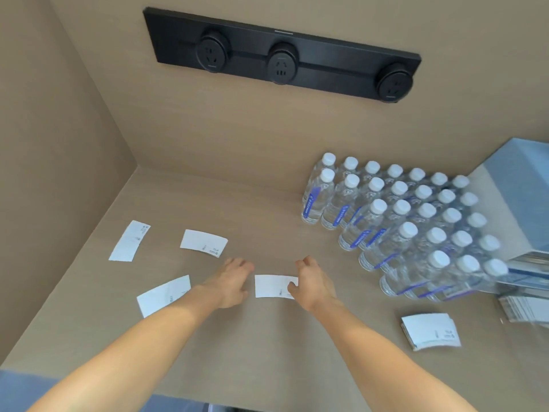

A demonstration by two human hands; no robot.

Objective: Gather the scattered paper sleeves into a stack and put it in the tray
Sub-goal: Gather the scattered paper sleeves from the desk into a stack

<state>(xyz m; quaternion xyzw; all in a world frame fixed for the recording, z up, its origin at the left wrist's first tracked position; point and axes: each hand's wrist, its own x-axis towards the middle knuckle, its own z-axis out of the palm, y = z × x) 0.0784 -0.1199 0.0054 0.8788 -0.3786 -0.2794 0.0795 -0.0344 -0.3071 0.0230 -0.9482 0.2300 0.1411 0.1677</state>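
Note:
Several white paper sleeves lie flat on the beige counter. One sleeve [271, 286] lies between my hands. My right hand [312, 283] rests on its right end, thumb on the paper. My left hand [230, 285] hovers just left of it, fingers apart, holding nothing. Other sleeves lie at the far left [129, 241], the middle left [203, 243] and the near left [162, 295], the last partly under my left forearm. A small stack of sleeves [430, 331] sits at the right. I cannot make out a tray for certain.
A block of several water bottles [401, 221] with white caps fills the right rear of the counter. A pale blue box [523, 197] stands at the far right, with stacked papers [523, 307] below it. A black socket strip [280, 55] is on the back wall.

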